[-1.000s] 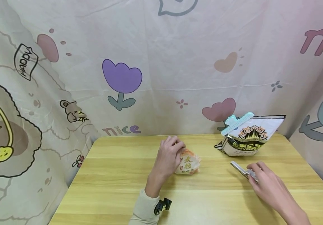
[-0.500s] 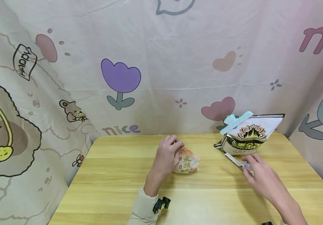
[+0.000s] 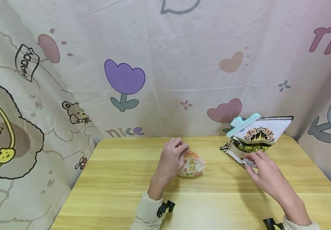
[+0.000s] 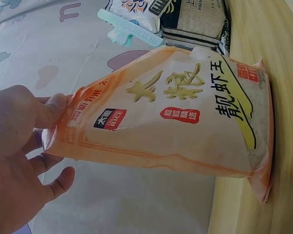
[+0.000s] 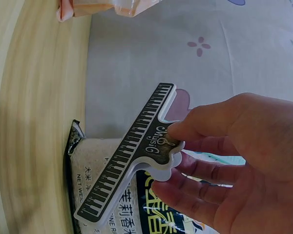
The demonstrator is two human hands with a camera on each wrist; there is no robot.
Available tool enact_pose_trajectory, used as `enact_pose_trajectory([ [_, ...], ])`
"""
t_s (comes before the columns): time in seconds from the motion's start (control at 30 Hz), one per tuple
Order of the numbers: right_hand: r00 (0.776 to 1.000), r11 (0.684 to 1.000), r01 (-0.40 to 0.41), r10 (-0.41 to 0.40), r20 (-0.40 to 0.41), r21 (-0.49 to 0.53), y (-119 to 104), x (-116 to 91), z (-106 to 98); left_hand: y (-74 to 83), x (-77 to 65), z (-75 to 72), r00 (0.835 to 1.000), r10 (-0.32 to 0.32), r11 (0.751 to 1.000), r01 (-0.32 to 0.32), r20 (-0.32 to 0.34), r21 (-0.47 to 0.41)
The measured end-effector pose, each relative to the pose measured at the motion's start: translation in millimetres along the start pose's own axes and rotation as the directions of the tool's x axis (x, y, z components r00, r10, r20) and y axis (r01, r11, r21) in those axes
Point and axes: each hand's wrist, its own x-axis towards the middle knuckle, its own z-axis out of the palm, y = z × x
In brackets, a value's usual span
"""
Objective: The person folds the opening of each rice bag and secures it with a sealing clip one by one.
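Note:
An orange and white bag of rice (image 4: 185, 112) stands on the wooden table, its top edge pinched between the thumb and fingers of my left hand (image 4: 19, 141). In the head view that hand (image 3: 171, 158) covers the bag's upper left part. My right hand (image 5: 219, 161) holds a long bag clip (image 5: 132, 151) by its handles, thumb on one side and fingers on the other. The clip has a black and white piano-key pattern and the word Music. It is above the table, to the right of the orange bag, and overlaps the lower part of another rice bag in the head view.
A white, black and gold rice bag (image 3: 260, 135) stands at the back right of the table (image 3: 119, 179). A turquoise clip (image 3: 243, 126) sits across its folded top corner. A printed cloth (image 3: 171, 64) hangs behind the table and along the sides.
My right hand has carried the piano-key clip up and to the left, closer to the orange bag. The left hand keeps its grip on that bag in nearly the same place.

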Motion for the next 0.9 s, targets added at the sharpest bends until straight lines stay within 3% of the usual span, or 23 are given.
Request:
enact_pose_trajectory([
  [0.27,0.999,0.999,0.043,-0.043,-0.029,0.007,-6,11,1,0.1,1.2,0.7,0.999,0.01,1.0,-0.011,-0.038,-0.025],
  [0.57,0.999,0.998,0.033,-0.034,0.012,0.049,-14,21,8,-3.0,-3.7,-0.1,0.999,-0.01,0.999,0.008,-0.032,-0.043],
  [0.9,0.998,0.995,0.055,-0.054,-0.008,0.08,-22,37,8,-1.8,-0.8,1.8,0.999,0.006,0.999,-0.009,-0.047,-0.05],
])
